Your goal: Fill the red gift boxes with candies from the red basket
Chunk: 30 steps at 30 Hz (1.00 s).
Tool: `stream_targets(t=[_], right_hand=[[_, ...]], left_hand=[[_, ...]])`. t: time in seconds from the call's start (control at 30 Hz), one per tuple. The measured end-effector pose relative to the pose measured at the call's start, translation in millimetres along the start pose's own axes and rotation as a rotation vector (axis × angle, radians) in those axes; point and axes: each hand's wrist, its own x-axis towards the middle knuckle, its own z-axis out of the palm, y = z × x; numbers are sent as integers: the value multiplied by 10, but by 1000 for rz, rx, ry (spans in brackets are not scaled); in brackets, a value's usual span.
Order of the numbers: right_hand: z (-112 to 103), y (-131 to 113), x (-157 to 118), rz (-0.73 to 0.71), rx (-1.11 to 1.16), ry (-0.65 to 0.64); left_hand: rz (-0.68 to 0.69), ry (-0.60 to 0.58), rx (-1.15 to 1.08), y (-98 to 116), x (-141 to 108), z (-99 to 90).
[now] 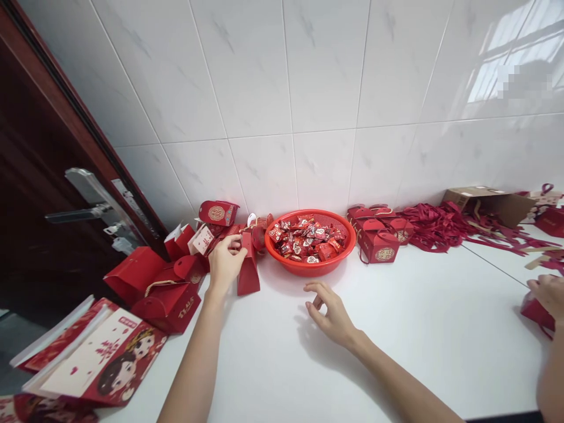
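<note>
Left of the red basket [310, 269], my left hand [225, 264] pinches the upright red box [249, 269] near its top: likely light, creasable card, best taken by folded edges; right hand [330, 314] empty, half-curled

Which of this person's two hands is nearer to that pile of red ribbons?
Right. The right hand is above the white table, to the left of the ribbon pile; the left hand is farther left, beyond the basket, at a narrow red box.
</note>
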Motion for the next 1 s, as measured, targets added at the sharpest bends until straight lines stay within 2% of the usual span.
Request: stream_targets(t=[0.2,0.27,0.4,0.53,0.67,0.8,0.9,1.0], right_hand=[[50,-31,-45,6,18,-80],[52,-48,-48,-1,36,-92],[26,-70,-38,-7,119,-126],[-13,-62,-9,-2,191,-46],[-47,-56,26,-28,147,66],[-91,-50,49,5,122,157],[-117,-55,56,54,188,137],[-106,-86,64,121,255,93]], left_hand=[[0,-70,-267,201,-299,34],[62,-81,-320,314,-472,78],[272,-149,-375,567,-893,216],[359,-266,-431,749,-1163,350],[382,-377,-475,816,-1179,398],[450,-467,-438,808,-1100,345],[494,-526,-408,786,-1039,287],[458,-576,-438,772,-982,247]])
